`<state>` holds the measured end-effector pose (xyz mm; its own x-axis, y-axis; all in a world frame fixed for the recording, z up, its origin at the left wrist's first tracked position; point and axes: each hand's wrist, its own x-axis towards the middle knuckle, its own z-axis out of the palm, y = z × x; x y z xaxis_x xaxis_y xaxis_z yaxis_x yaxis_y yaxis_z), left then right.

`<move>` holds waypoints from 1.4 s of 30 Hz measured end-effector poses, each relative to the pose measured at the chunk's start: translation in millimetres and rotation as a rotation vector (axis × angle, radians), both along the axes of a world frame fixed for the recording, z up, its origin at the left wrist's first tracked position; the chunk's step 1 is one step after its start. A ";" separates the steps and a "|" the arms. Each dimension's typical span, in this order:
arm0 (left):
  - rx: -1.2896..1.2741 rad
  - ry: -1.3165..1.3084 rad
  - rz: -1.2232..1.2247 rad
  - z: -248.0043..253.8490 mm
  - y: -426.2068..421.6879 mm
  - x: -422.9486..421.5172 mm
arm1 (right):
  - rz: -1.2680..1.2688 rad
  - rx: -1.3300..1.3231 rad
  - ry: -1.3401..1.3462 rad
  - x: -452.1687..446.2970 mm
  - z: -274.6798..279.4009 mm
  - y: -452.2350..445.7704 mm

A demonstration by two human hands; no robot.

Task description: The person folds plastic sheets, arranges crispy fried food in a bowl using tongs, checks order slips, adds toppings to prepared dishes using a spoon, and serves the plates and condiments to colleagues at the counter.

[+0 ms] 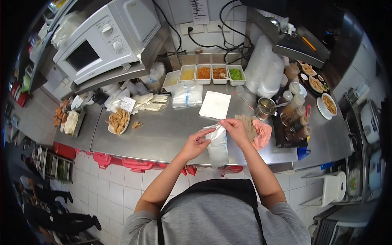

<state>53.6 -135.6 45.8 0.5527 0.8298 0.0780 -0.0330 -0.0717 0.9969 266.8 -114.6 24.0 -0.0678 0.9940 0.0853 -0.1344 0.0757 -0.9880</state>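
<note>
A clear plastic bag [218, 153] with faint blue print hangs between my hands at the front edge of the steel counter [167, 141]. My right hand [236, 130] pinches its top edge between thumb and fingertips. My left hand [196, 144] has the bag's left side near its top, with the film between thumb and fingers. Just beyond them lies a stack of white paper sheets [214, 104]. To its left is a pile of flat clear bags [187, 96] with a blue mark. Right of my right hand are a crumpled pink cloth [262, 134] and brown paper [247, 123].
Trays of chopped green topping [236, 74] and brown crumbs [203, 73] line the back. A metal pot [266, 108] and sauce bottles [297, 116] stand right, near a soup bowl [328, 104]. Left are a bowl of fried food [119, 121] and a raised microwave [108, 41].
</note>
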 end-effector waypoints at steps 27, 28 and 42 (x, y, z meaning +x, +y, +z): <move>0.126 0.227 -0.268 35.7 -80.8 16.1 | -0.623 0.220 -0.528 111.9 50.8 -191.3; 0.028 0.159 -0.224 31.0 -85.6 30.6 | -0.815 0.313 -0.649 148.0 47.3 -197.9; -0.420 -0.255 0.087 5.4 -138.0 151.2 | -0.610 -0.360 0.049 375.8 -84.0 -181.0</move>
